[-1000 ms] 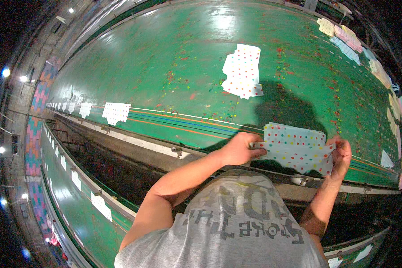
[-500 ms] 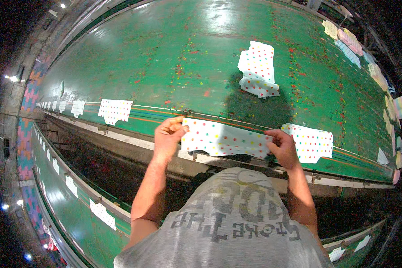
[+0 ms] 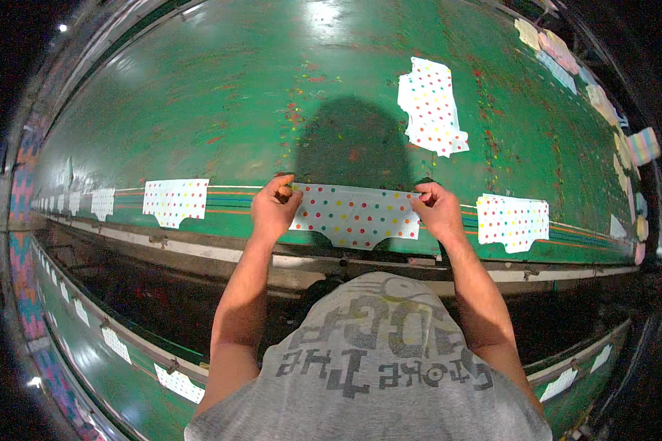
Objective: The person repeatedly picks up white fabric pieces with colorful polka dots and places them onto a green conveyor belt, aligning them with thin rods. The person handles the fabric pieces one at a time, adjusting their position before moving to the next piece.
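A white fabric piece with coloured dots (image 3: 357, 213), with a notched lower edge, is stretched between my two hands over the near side of the green table (image 3: 235, 140). My left hand (image 3: 275, 209) pinches its upper left corner between thumb and fingers. At the upper right corner, my right hand (image 3: 438, 212) grips it the same way. The top edge runs along coloured lines on the table. To the left lies a matching dotted piece (image 3: 175, 202). Right of my right hand rests a small stack of dotted pieces (image 3: 513, 223).
A loose pile of dotted fabric (image 3: 432, 106) lies farther in on the table. Pastel cloths (image 3: 559, 59) hang along the far right rim. A pale rail (image 3: 287, 275) edges the table before me. Behind me on the left is another green table (image 3: 125, 378) with white pieces.
My hands have moved away from the right stack with the dotted piece, which now hangs straighter and flatter along the lines. The view has shifted slightly.
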`<action>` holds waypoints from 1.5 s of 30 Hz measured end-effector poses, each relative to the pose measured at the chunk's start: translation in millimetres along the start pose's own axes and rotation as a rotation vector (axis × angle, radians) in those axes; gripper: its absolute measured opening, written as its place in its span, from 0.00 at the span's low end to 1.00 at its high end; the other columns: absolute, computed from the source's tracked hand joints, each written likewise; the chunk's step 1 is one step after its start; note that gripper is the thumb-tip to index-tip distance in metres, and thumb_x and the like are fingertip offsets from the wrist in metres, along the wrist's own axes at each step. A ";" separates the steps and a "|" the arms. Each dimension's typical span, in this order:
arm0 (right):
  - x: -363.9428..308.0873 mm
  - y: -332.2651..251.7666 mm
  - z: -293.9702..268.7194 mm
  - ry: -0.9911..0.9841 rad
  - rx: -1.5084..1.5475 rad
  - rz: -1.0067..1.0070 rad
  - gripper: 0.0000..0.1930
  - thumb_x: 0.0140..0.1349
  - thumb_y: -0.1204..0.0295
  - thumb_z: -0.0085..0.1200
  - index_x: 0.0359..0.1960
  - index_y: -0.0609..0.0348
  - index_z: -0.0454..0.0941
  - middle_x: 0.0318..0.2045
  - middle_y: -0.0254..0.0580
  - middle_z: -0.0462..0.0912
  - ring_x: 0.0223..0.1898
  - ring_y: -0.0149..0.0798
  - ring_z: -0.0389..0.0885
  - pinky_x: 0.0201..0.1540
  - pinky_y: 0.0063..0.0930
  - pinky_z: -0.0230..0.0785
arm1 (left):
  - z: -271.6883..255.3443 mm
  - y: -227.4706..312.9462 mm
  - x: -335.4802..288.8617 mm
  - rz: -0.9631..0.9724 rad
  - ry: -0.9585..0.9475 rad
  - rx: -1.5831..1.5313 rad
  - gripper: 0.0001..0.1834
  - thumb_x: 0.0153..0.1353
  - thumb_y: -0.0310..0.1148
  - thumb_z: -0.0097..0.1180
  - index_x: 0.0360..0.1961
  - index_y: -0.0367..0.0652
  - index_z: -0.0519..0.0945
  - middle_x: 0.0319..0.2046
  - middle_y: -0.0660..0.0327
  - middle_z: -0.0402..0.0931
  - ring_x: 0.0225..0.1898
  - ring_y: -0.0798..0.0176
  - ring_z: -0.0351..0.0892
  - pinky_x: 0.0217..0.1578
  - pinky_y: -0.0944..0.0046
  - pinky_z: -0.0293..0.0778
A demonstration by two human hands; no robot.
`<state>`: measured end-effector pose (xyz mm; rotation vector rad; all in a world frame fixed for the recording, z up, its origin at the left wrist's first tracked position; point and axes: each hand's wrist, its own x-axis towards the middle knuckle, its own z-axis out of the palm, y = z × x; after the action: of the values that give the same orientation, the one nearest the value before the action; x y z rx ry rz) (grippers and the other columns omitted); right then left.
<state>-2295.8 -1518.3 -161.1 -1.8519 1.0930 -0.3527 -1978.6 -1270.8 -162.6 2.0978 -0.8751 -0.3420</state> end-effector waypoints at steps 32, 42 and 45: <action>17.9 -13.9 -23.4 -0.201 -0.093 -0.296 0.10 0.66 0.66 0.69 0.40 0.60 0.92 0.37 0.53 0.93 0.40 0.54 0.93 0.45 0.43 0.84 | -8.3 13.2 7.4 -0.194 0.038 -0.171 0.21 0.63 0.21 0.75 0.58 0.33 0.88 0.33 0.67 0.88 0.32 0.75 0.81 0.35 0.69 0.79; 22.0 -7.1 -20.6 -0.174 -0.131 -0.287 0.09 0.63 0.66 0.71 0.38 0.59 0.91 0.37 0.52 0.93 0.39 0.55 0.93 0.44 0.46 0.85 | -1.4 -1.9 12.9 -0.250 0.059 -0.063 0.23 0.60 0.26 0.79 0.57 0.38 0.90 0.36 0.62 0.93 0.35 0.70 0.89 0.40 0.64 0.85; 22.6 -5.8 -19.6 -0.161 -0.140 -0.266 0.09 0.63 0.66 0.71 0.38 0.59 0.91 0.36 0.52 0.93 0.39 0.55 0.93 0.44 0.46 0.85 | -3.5 -1.1 15.4 -0.239 0.045 -0.005 0.24 0.59 0.26 0.80 0.57 0.38 0.90 0.36 0.62 0.93 0.35 0.70 0.89 0.41 0.63 0.85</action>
<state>-2292.2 -1546.5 -150.3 -2.1176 0.7802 -0.2796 -1965.2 -1278.9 -160.3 2.2012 -0.5972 -0.4191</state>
